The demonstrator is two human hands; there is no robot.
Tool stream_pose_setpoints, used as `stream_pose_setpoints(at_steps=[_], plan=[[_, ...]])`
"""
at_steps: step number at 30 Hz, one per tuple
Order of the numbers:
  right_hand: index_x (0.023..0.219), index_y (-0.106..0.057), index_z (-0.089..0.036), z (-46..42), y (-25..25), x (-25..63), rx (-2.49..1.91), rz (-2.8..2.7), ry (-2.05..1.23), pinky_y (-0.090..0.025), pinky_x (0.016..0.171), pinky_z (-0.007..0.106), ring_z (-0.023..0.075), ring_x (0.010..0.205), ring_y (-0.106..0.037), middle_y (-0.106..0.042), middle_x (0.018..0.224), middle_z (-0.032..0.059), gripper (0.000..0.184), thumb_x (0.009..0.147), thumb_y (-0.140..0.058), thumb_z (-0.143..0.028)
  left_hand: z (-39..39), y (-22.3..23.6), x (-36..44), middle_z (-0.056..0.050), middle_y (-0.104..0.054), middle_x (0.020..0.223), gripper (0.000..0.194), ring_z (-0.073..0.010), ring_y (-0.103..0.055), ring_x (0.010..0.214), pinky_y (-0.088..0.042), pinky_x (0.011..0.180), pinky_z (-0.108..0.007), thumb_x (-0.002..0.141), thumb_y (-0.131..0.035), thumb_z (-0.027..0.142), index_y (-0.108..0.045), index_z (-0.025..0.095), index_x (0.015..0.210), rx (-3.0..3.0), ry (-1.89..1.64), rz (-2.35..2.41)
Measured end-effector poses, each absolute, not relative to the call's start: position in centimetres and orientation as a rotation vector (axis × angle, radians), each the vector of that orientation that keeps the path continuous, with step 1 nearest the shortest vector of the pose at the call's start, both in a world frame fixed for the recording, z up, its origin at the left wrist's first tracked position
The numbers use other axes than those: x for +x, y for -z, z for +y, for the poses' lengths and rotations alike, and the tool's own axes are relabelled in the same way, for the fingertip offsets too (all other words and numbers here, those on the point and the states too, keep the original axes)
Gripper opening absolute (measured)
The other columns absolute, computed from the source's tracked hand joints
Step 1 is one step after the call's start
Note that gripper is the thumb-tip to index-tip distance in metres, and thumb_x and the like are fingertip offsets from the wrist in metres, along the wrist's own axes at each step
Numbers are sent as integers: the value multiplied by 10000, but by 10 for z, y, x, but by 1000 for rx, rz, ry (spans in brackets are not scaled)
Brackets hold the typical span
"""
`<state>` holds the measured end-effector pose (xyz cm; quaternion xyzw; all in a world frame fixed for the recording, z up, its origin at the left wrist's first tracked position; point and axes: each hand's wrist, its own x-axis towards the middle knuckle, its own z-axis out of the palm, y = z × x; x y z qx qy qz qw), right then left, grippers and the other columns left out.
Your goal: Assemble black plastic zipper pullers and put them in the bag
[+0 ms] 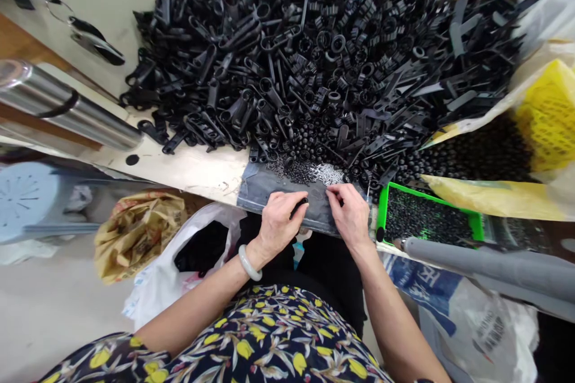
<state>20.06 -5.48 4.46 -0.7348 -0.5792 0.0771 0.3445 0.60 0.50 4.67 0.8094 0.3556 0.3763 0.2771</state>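
My left hand (279, 219) is closed round a small black plastic part (299, 206) and rests on a grey cloth pad (265, 187) at the table's front edge. My right hand (349, 212) sits just beside it, fingers pinched together near the part; what it pinches is too small to make out. Right behind the hands lie a patch of small silver metal pieces (330, 174) and small black round bits (300, 172). A huge pile of black plastic clips and rings (314, 54) fills the table beyond.
A green tray (453, 206) with tiny black parts stands right of my hands, a grey tool handle (471, 260) in front of it. Yellow bags (545, 111) at the right hold more black bits. A steel tube (67, 108), a white bag (179, 263) and a stool (27, 200) lie left.
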Motion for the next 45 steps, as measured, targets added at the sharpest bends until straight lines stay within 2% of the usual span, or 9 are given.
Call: stream_pose_setpoints(at_steps=[11,19,30,41,45], plan=[[1020,-710,-231,-58,-37,202,-1860,-1485,-159,-510,783,321,195,857,-685,-729,971,35,137,1044,-585,-282,10,-47,7,-65,-810,1076,119,-226,-765,1002,-529,916,-405,1005,-662,236,-698,204,1114,2255,-1034,886],[999,-745,-238,-60,-35,203,-1835,-1381,-213,-530,759,323,190,800,-708,-776,961,19,142,1015,-623,-309,9,-43,3,-67,-815,1108,149,-239,-766,1073,-539,965,-427,1006,-665,226,-709,212,1148,2227,-1042,870],[1000,-754,-249,-62,-36,201,-1893,-1347,-265,-538,777,342,210,807,-704,-782,966,33,195,1021,-610,-379,10,-49,6,-62,-810,1045,100,-225,-772,965,-549,913,-401,977,-708,256,-694,208,1064,2240,-1045,932],[987,-762,-249,-61,-33,203,-1875,-1332,-263,-535,758,331,196,786,-702,-782,958,27,186,1010,-626,-373,12,-49,9,-31,-789,977,51,-199,-738,907,-486,867,-368,992,-683,249,-652,212,975,2321,-983,933],[985,-769,-239,-63,-38,198,-1787,-1203,-385,-545,727,316,186,754,-700,-783,937,26,168,984,-673,-377,12,-51,10,-13,-770,918,76,-199,-715,883,-454,852,-373,988,-685,253,-640,214,940,2305,-916,956]])
